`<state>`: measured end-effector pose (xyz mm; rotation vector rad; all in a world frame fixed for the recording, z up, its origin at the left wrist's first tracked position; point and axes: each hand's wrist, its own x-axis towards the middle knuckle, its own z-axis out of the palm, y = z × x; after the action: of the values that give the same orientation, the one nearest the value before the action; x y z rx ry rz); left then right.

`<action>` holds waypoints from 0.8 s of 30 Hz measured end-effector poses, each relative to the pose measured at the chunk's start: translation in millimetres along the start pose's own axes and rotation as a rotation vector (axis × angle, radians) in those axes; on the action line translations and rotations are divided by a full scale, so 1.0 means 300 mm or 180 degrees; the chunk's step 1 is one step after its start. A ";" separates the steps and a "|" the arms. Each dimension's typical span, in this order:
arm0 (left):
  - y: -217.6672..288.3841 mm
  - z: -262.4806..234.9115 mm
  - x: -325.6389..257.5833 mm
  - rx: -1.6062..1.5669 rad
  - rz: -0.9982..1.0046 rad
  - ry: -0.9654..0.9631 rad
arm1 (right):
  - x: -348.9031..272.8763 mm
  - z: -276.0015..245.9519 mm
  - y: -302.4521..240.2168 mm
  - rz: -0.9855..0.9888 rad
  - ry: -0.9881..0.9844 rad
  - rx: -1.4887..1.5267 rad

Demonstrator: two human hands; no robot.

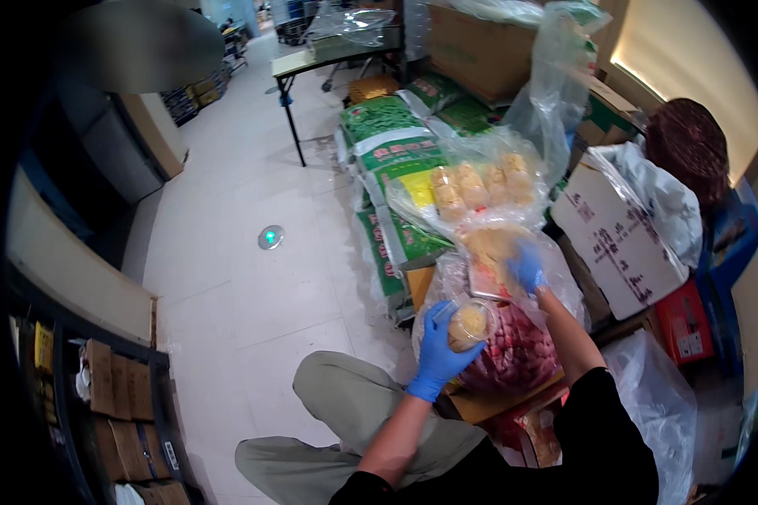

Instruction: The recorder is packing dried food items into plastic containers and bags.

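Observation:
My left hand, in a blue glove, is closed around a small clear round tub with pale yellow contents. My right hand, also blue-gloved, is smeared by motion at the right side of an open clear bag of tan, crumbly-looking food. Whether its fingers hold anything does not show. Just beyond the bag, several filled tubs stand together in a clear plastic bag. Below my hands, dark red, plump pieces lie in a plastic-lined cardboard box.
Green and white sacks are stacked ahead. On the right are a white carton, a red box and a dark red round bundle. A folding table stands farther off. Shelves with cartons line the left.

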<state>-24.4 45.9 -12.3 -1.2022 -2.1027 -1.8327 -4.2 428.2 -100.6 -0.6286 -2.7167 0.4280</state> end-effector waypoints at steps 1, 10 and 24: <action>-0.015 -0.017 -0.007 0.0104 -0.0030 0.0072 | 0.008 0.019 -0.039 0.0020 0.0070 -0.0071; -0.047 -0.029 -0.014 0.0053 -0.0176 0.0094 | 0.026 0.062 -0.116 0.0042 0.0631 0.0617; -0.043 -0.027 -0.013 -0.0282 -0.0385 -0.0055 | 0.073 0.160 -0.108 -0.0523 0.0591 0.0542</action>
<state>-32.8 37.6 -22.4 -1.1364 -2.1693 -1.9929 -52.7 400.3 -127.3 -0.3759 -2.4992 0.5247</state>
